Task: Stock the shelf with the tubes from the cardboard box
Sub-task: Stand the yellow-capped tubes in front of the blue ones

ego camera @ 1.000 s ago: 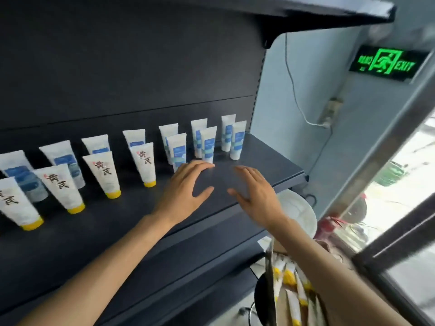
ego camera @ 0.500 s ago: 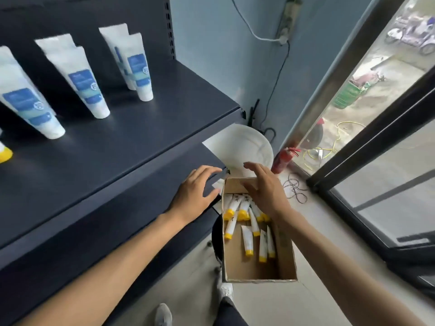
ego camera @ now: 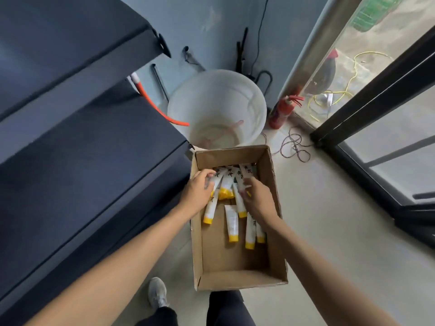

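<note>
Head view: both arms reach into the cardboard box (ego camera: 275, 189); left hand (ego camera: 196, 192) and right hand (ego camera: 257, 197) each grasp tubes (ego camera: 231, 222).

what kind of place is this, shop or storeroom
Most likely a small shop, by a glass storefront. Dark retail shelving runs along the left, a cardboard box of identical yellow-capped tubes sits on the floor for stocking, and a fire extinguisher stands by the window.

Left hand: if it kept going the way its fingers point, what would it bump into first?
The left hand already reaches the white tubes bunched at the cardboard box's far end, so probably those; beyond them, the box's far wall. Depth is hard to judge.
</note>
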